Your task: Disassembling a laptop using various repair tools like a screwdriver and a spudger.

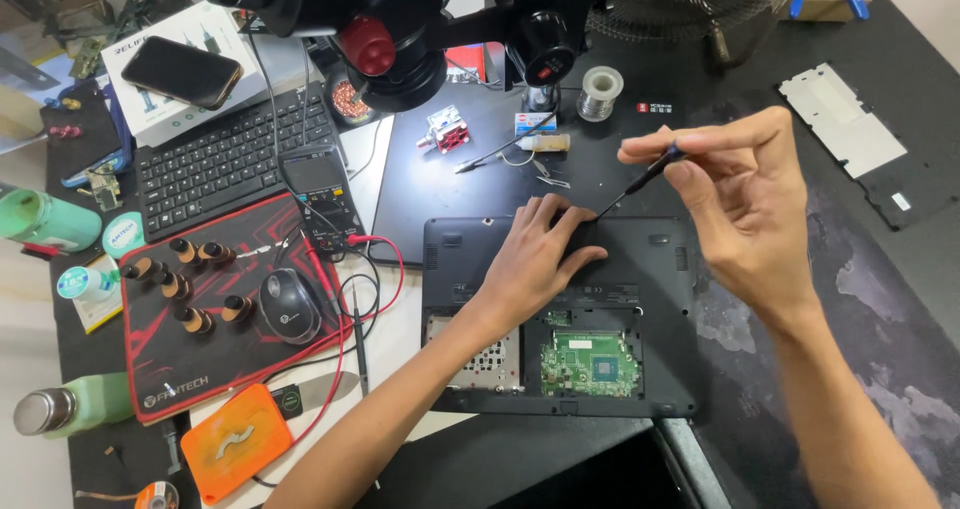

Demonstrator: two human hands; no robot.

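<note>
Partly, left hand (535, 259) hides laptop (660, 269); screwdriver (640, 181) tip unclear.

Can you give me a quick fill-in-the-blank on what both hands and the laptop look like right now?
1. The left hand rests flat on the upturned black ____.
2. The right hand pinches a thin ____ between its fingertips.
3. Through the open bay in the underside, a ____ circuit board shows.
4. The computer mouse sits on a red-and-black ____.

Missing words: laptop; screwdriver; green; mat
</note>
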